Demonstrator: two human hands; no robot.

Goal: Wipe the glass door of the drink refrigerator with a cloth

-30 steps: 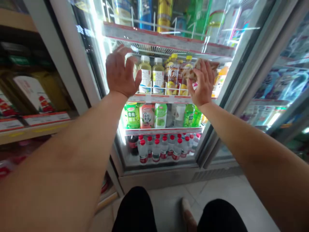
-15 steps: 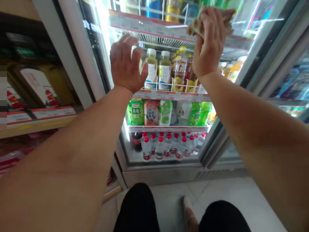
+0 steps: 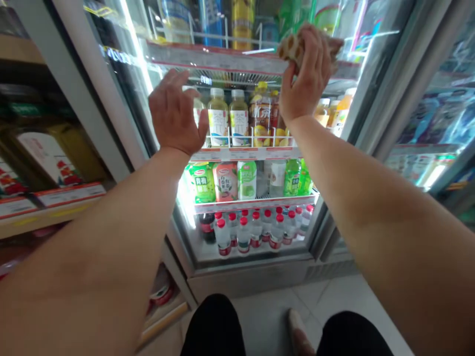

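My right hand (image 3: 308, 74) is closed around a crumpled light-brown cloth (image 3: 290, 48) with darker spots, held up against or just in front of the glass door (image 3: 196, 242) of a lit drinks cooler. To the left, my left hand (image 3: 176, 116) is raised with its fingers apart and nothing in it. Whether its fingertips touch the glass I cannot tell. Between the two hands, tea bottles with white caps (image 3: 218, 117) and a yellow-capped bottle (image 3: 261, 114) stand on a shelf behind the glass.
Lower cooler shelves hold green bottles (image 3: 202, 183), a pink-labelled bottle (image 3: 225, 182) and several red-capped water bottles (image 3: 243, 236). Large oil-coloured bottles (image 3: 79, 148) stand on a shelf at left. Another cooler (image 3: 426, 118) is at right. Below are my knees (image 3: 213, 324) and the tiled floor (image 3: 265, 316).
My right hand and the cloth sit slightly lower and further left in view. My left hand also appears further left and a little lower. The whole view has shifted with the head.
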